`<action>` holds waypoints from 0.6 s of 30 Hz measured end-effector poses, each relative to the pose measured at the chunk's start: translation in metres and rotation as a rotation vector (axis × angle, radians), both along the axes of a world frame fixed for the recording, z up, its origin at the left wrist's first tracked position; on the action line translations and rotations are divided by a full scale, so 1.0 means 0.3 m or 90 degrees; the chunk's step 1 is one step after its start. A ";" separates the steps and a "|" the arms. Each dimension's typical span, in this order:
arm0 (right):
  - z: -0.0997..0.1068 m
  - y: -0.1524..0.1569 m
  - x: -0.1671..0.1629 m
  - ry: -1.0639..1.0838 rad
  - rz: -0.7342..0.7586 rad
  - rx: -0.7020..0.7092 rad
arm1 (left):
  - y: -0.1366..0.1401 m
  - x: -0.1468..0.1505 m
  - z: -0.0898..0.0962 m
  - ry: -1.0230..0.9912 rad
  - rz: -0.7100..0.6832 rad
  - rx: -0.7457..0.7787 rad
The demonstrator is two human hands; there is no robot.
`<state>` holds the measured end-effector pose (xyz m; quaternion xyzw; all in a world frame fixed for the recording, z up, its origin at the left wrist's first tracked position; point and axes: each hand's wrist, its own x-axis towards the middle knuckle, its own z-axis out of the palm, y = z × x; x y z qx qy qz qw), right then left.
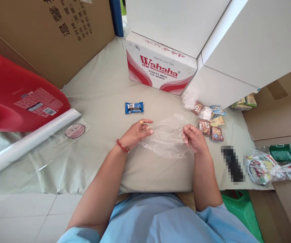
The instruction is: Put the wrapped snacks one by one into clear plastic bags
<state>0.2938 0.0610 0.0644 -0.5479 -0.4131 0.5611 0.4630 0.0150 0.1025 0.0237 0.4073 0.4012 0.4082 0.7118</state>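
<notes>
A thin clear plastic bag (167, 136) stretches between my two hands above the cloth-covered surface. My right hand (194, 137) pinches its right side between thumb and curled fingers. At the bag's left edge is my left hand (136, 133), thumb and curled fingers closed on the film while the index finger points out. It wears a yellow ring, with a red cord at the wrist. Just beyond my left hand lies a small blue snack packet (134, 108). Several small wrapped snacks (204, 127), brown, blue and yellow, are piled beyond my right hand.
A Wahaha water carton (160, 72) stands at the back beside white boxes (178, 20). To the left are a red jug (21, 91), a plastic film roll (31, 145) and a large cardboard box (54, 40). A green-labelled bottle (284, 152) lies at right.
</notes>
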 end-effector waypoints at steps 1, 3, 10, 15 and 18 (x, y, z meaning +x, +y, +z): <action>0.021 0.001 0.024 0.004 0.012 -0.027 | 0.001 -0.008 -0.002 0.025 -0.029 0.003; 0.057 0.013 0.075 -0.016 0.032 -0.059 | 0.005 -0.022 -0.011 0.068 -0.059 0.001; 0.056 0.214 0.177 -0.242 0.057 -0.002 | 0.023 -0.022 -0.056 0.138 0.103 0.026; 0.106 0.265 0.123 -0.564 -0.239 0.340 | 0.023 -0.002 -0.058 0.252 0.188 0.065; 0.118 0.144 0.027 -0.639 -0.189 0.452 | 0.016 -0.001 -0.036 0.456 0.235 0.106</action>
